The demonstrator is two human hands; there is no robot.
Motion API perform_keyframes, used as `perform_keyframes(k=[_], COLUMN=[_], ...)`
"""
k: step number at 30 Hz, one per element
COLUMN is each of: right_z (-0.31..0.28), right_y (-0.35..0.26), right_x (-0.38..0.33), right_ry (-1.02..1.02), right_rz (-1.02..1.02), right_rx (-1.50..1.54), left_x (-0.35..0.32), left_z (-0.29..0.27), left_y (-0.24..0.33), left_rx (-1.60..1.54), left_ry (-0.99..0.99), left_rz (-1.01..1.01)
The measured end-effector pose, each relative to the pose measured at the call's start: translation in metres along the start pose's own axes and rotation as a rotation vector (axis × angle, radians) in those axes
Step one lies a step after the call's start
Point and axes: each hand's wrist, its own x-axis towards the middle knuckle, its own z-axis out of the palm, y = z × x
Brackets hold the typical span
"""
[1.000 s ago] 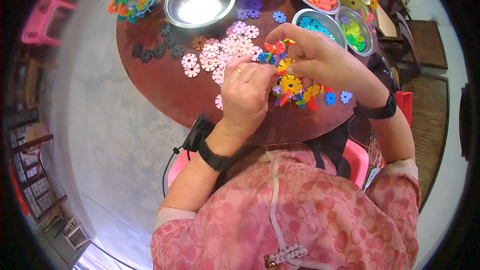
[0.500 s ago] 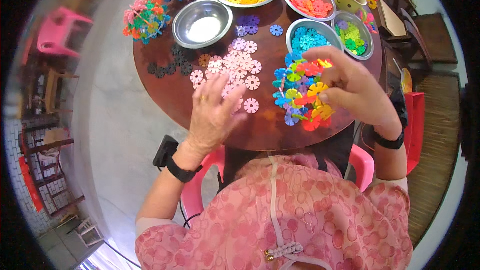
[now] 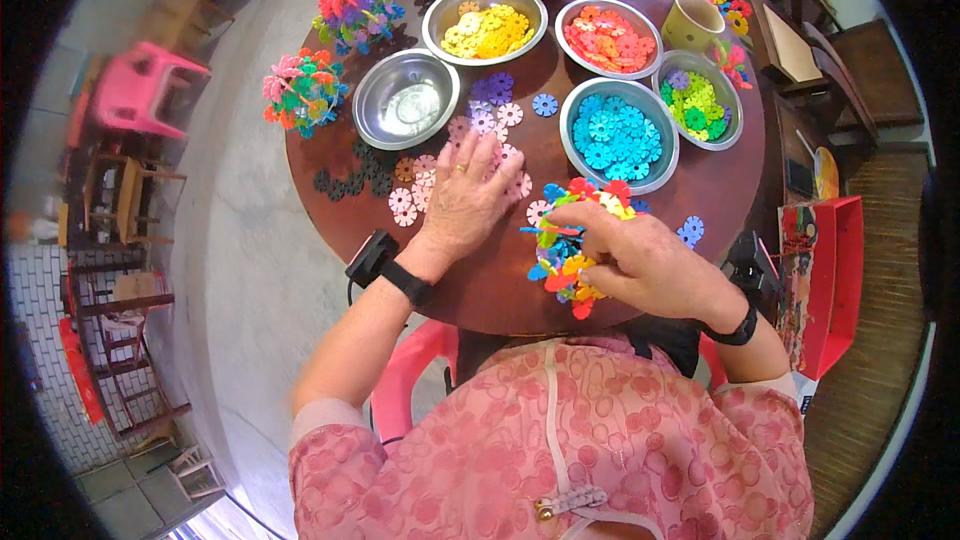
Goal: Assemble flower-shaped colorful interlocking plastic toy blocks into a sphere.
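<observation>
Over a patch of pale pink snowflake discs (image 3: 403,204) lies my left hand (image 3: 462,202), its fingers stretched and slightly spread, touching discs under the fingertips. My right hand (image 3: 650,262) grips a multicoloured ball of interlocked snowflake discs (image 3: 562,268) near the table's front edge. Thumb and index finger press on its right side and top; the palm hides part of it. One pink disc (image 3: 537,211) lies just left of the ball. Purple discs (image 3: 492,90) are beyond my left fingertips, and black discs (image 3: 365,178) lie to its left.
Metal bowls hold blue discs (image 3: 618,140), red discs (image 3: 608,40), yellow discs (image 3: 488,33) and green discs (image 3: 697,105). Another metal bowl (image 3: 372,120) stands left. Finished disc balls (image 3: 303,90) line the far left edge. A cup (image 3: 693,22) stands at the back right.
My left hand has reached farther forward and right over the pink discs. My right hand has brought the ball slightly left and nearer me. The view has shifted too.
</observation>
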Motion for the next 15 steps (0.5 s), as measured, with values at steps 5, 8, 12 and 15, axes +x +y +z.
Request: perform_keyframes(k=[5,8,12,15], right_z=[0.002,0.002,0.008,0.005], right_y=[0.000,0.014,0.008,0.009], right_x=[0.001,-0.004,-0.001,0.003], right_ry=[-0.031,0.018,0.035,0.017], right_rz=[-0.067,-0.075,-0.185,-0.038], right_rx=[-0.123,-0.111,-0.196,-0.099], left_x=[0.020,0.034,0.029,0.039], left_z=[-0.052,-0.155,-0.282,-0.295], left_y=[0.009,0.059,0.148,0.145], left_rx=[-0.180,-0.399,-0.293,-0.229], left_ry=[0.267,0.299,0.063,-0.151], left_rz=[0.016,0.234,-0.051,0.033])
